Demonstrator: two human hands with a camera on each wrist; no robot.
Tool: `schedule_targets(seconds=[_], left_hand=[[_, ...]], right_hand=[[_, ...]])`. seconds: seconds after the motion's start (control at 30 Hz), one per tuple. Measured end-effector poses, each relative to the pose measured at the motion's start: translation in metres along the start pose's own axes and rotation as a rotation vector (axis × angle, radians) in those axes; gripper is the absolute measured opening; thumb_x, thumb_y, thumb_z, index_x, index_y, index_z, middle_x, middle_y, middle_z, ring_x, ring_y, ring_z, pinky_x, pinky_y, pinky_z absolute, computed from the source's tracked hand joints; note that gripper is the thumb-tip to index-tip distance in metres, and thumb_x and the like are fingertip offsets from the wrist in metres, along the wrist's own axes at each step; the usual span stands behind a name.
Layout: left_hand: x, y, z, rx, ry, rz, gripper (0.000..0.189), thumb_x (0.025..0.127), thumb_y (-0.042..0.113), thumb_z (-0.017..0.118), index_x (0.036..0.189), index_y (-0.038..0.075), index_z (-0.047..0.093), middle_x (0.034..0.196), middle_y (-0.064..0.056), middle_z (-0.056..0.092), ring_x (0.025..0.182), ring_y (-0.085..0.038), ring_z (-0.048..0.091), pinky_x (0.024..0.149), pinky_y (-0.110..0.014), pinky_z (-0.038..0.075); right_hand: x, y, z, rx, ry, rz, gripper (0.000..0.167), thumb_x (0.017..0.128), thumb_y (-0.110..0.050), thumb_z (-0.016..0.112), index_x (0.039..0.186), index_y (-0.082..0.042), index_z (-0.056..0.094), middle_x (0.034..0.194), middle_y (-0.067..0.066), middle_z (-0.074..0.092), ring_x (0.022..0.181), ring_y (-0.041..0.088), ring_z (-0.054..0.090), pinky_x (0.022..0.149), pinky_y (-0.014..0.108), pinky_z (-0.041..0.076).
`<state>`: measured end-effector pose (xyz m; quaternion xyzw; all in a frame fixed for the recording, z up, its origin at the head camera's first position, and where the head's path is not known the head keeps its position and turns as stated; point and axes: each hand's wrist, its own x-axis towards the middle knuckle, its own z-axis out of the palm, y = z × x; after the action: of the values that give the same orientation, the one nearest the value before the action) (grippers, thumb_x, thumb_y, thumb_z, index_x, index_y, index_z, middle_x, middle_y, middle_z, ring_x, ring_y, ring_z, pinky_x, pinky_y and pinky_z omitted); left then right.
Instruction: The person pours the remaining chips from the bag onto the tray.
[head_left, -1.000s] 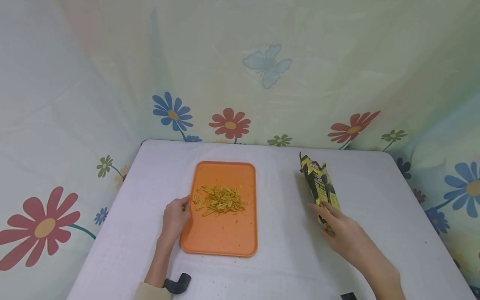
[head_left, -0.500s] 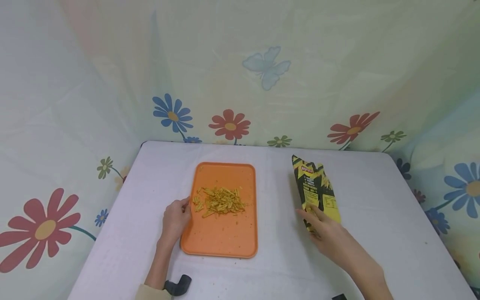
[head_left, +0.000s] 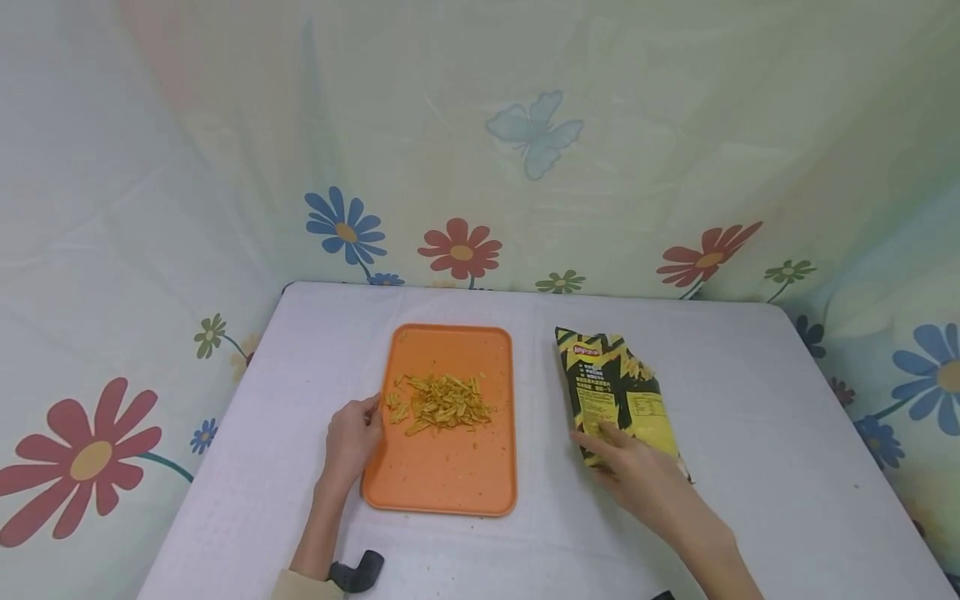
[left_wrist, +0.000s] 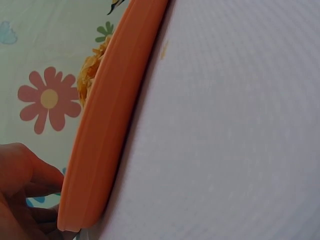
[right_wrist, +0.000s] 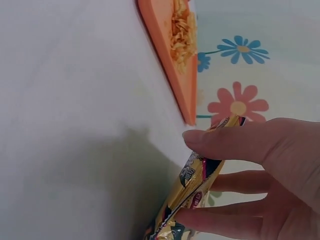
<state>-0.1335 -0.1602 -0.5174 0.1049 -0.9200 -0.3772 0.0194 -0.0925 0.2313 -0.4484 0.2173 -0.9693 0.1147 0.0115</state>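
Note:
An orange tray [head_left: 457, 479] lies on the white-covered table, with a heap of yellow fried strips [head_left: 448, 402] across its middle. At its left side my left hand [head_left: 351, 437] holds the edge; the left wrist view shows thumb and fingers at one end of the tray's wall [left_wrist: 107, 125]. To the right of the tray, my right hand [head_left: 637, 475] grips the lower part of a black-and-yellow snack bag [head_left: 600, 383]. The bag's printed back faces up in the head view. In the right wrist view the bag [right_wrist: 182, 195] looks flat and thin between thumb and fingers, above its shadow.
Small crumbs lie on the tray and the white tablecloth [head_left: 780, 400]. A curtain [head_left: 420, 125] printed with flowers and a butterfly hangs behind the table and along both sides. Dark straps or mounts show at the wrists.
The snack bag has moved left towards the tray with my right hand, turning from edge-on so its printed face shows. My left hand and the tray have stayed in place.

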Motion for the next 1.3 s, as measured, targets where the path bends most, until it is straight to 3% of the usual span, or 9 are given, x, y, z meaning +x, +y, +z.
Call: schedule_targets(seconds=[0.2, 0.4, 0.57, 0.67, 0.93, 1.17, 1.3], left_hand=[[-0.001, -0.003, -0.001, -0.009, 0.000, -0.001, 0.037, 0.098, 0.001, 0.058, 0.134, -0.004, 0.065, 0.088, -0.014, 0.067, 0.055, -0.012, 0.049, 0.044, -0.022, 0.037], [0.000, -0.005, -0.003, -0.007, 0.003, -0.004, 0.037, 0.098, 0.001, 0.058, 0.134, -0.003, 0.065, 0.088, -0.014, 0.066, 0.053, -0.012, 0.048, 0.043, -0.021, 0.036], [-0.002, -0.004, -0.002, -0.008, 0.005, -0.007, 0.036, 0.098, 0.001, 0.059, 0.134, -0.003, 0.065, 0.086, -0.012, 0.064, 0.055, -0.012, 0.048, 0.044, -0.021, 0.036], [-0.003, -0.003, -0.001, -0.011, 0.006, -0.008, 0.036, 0.098, 0.001, 0.059, 0.133, -0.004, 0.065, 0.086, -0.012, 0.065, 0.056, -0.012, 0.049, 0.045, -0.021, 0.038], [-0.002, -0.003, -0.001, -0.011, 0.012, -0.009, 0.037, 0.098, 0.001, 0.059, 0.134, -0.003, 0.065, 0.087, -0.013, 0.065, 0.056, -0.013, 0.049, 0.046, -0.022, 0.038], [0.001, -0.003, -0.005, -0.020, -0.016, -0.013, 0.037, 0.099, 0.003, 0.060, 0.135, -0.003, 0.064, 0.091, -0.013, 0.066, 0.059, -0.013, 0.052, 0.047, -0.020, 0.041], [0.002, -0.002, -0.009, -0.021, -0.044, -0.010, 0.037, 0.100, 0.003, 0.060, 0.136, -0.005, 0.062, 0.091, -0.013, 0.064, 0.061, -0.013, 0.052, 0.049, -0.020, 0.041]], right_hand=[[0.004, -0.004, 0.016, -0.082, 0.074, -0.079, 0.049, 0.078, -0.014, 0.089, 0.125, -0.021, 0.075, 0.118, 0.018, 0.070, 0.076, 0.030, 0.071, 0.059, 0.038, 0.058], [0.007, -0.013, 0.030, -0.146, 0.045, -0.029, 0.040, 0.082, -0.022, 0.086, 0.121, -0.025, 0.076, 0.119, 0.017, 0.072, 0.074, 0.034, 0.070, 0.046, 0.033, 0.050], [0.008, -0.015, 0.040, -0.171, 0.057, -0.034, 0.038, 0.081, -0.024, 0.087, 0.118, -0.026, 0.077, 0.117, 0.017, 0.072, 0.070, 0.032, 0.068, 0.044, 0.028, 0.045], [0.008, -0.016, 0.044, -0.179, 0.062, -0.038, 0.037, 0.081, -0.024, 0.086, 0.118, -0.025, 0.078, 0.118, 0.019, 0.072, 0.069, 0.033, 0.068, 0.045, 0.029, 0.045], [0.007, -0.019, 0.046, -0.168, -0.014, 0.024, 0.037, 0.087, -0.027, 0.081, 0.124, -0.028, 0.075, 0.127, 0.019, 0.069, 0.088, 0.043, 0.069, 0.051, 0.044, 0.056], [0.006, -0.019, 0.044, -0.157, 0.066, 0.002, 0.040, 0.084, -0.022, 0.084, 0.123, -0.026, 0.076, 0.128, 0.021, 0.067, 0.093, 0.045, 0.068, 0.056, 0.047, 0.058], [0.005, -0.018, 0.041, -0.130, 0.111, -0.027, 0.040, 0.081, -0.018, 0.086, 0.120, -0.023, 0.078, 0.129, 0.023, 0.067, 0.097, 0.047, 0.069, 0.067, 0.053, 0.061]])
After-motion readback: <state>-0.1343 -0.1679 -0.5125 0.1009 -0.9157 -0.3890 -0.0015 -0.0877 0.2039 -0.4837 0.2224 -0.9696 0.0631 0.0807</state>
